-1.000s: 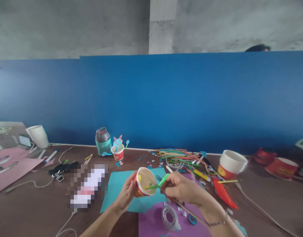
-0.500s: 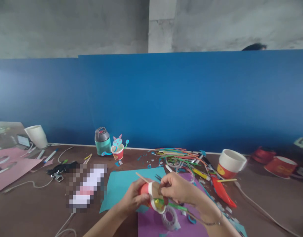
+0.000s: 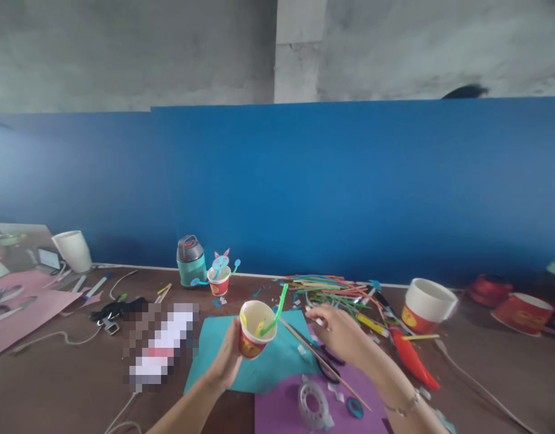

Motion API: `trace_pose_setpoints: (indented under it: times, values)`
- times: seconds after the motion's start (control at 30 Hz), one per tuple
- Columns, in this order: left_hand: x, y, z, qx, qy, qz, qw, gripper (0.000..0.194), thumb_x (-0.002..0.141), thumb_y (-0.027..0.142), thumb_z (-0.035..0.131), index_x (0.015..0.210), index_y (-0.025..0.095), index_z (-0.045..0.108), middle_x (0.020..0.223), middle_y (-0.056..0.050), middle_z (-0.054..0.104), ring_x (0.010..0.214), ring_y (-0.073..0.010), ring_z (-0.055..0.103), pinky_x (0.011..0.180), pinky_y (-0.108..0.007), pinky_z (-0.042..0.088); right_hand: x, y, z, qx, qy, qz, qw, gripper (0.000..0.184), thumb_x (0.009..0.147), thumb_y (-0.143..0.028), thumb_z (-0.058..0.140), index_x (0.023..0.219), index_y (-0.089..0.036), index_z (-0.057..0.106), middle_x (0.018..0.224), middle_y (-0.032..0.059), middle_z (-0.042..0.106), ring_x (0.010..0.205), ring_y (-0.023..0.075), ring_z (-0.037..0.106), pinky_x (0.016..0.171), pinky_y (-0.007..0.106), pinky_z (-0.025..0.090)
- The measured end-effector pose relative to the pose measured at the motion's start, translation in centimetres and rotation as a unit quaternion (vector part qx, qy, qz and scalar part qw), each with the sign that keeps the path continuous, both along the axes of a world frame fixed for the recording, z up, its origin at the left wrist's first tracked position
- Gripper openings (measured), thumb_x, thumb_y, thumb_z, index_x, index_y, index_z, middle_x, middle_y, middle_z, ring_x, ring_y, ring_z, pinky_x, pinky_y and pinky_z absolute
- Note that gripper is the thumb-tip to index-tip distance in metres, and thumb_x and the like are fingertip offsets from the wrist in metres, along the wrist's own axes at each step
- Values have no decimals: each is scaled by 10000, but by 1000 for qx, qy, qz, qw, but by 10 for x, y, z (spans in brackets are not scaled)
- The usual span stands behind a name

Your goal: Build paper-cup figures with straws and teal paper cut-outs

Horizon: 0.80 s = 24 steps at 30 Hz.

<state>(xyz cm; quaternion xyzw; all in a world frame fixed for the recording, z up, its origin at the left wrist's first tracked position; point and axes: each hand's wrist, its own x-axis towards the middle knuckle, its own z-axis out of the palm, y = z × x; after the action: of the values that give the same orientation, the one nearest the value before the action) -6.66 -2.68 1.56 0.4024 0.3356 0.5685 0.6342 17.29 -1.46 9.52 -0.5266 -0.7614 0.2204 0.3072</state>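
Observation:
My left hand point(image 3: 228, 360) is wrapped round a red and white paper cup point(image 3: 250, 348), which is tipped a little so its inside shows. A green straw point(image 3: 279, 309) leans out over the cup's right rim, and short yellow pieces stick up inside. My right hand point(image 3: 335, 330) hovers to the right of the cup, fingers loosely bent and a bit apart, with nothing visible in them. Below it, a thin wooden stick point(image 3: 349, 387) lies across dark-handled scissors point(image 3: 328, 366) on the blue sheet point(image 3: 214, 361) and purple sheet point(image 3: 277, 416).
A tape roll point(image 3: 313, 405) lies in front. Behind my right hand is a pile of coloured straws point(image 3: 322, 283). A cup with a paper cat point(image 3: 220, 283) and a teal flask point(image 3: 191, 271) stand at the back. A large paper cup point(image 3: 427, 301) stands right.
The wooden stick, poking past the cup before, now lies on the sheets. My right hand has left the cup and moved right. The cup has turned upright, its green straw pointing up.

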Motion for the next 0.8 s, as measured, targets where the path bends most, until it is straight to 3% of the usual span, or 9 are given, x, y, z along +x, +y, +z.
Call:
trace_pose_setpoints:
  times: [0.07,0.17,0.23,0.3,0.33,0.37,0.43,0.6,0.8]
  values:
    - [2,-2,0,-1,2,2,1000,765,606,778,571,1036,157,689,1073,-125,707,1113,-335,571,963,-429,416,-13,-4,-1,-1,92,24,995,328,655,-167,551,957,-221,666,988,64,685,881,226,634,729,334,483]
    - [4,-4,0,-2,9,-3,1000,749,620,774,567,1041,166,683,1073,-116,699,1076,-321,587,920,-415,444,-29,-16,5,-15,231,52,971,415,754,-271,570,1167,-235,550,1149,81,635,1044,239,592,787,355,494]
    - [6,-6,2,0,16,-21,1000,747,637,778,546,1039,163,683,1058,-117,696,1020,-310,609,868,-405,473,-36,-28,12,90,256,-5,963,436,785,-305,590,1205,-226,505,1170,98,617,1053,248,581,822,385,477]
    - [9,-9,6,17,34,-29,999,720,654,755,563,1038,158,684,1048,-118,692,988,-302,615,834,-390,491,-41,-41,18,261,218,-47,939,399,793,-232,602,1182,-231,515,1142,88,620,1055,242,563,866,397,438]
    - [11,-11,8,31,47,-25,998,699,659,733,587,1046,158,682,1055,-113,689,992,-297,609,836,-378,492,-44,-48,20,335,186,-26,923,330,793,-176,593,1115,-237,554,1055,66,648,994,229,579,852,387,433]
    - [12,-12,10,47,59,-17,997,685,657,715,608,1056,163,680,1054,-104,688,998,-288,600,843,-361,490,-48,-54,22,362,134,25,922,257,797,-130,576,1023,-249,601,967,38,672,916,209,591,819,366,432]
    - [15,-15,13,70,74,-10,995,667,647,702,631,1055,177,679,1028,-84,686,979,-272,594,818,-330,500,-55,-61,24,333,58,61,939,213,806,-82,548,924,-235,639,876,20,690,811,185,585,761,336,418]
    - [16,-18,11,99,88,-49,990,606,680,664,635,1079,208,634,1029,-74,658,913,-251,597,684,-294,528,-67,-60,18,165,-36,81,982,209,785,-89,594,638,-234,632,696,-25,657,757,171,543,714,311,361]
    - [17,-17,11,174,146,-53,973,636,707,672,599,1107,178,610,1057,-97,615,953,-256,559,798,-327,497,-68,-50,9,37,66,30,997,117,755,-170,577,671,-210,648,704,4,620,737,184,554,730,335,375]
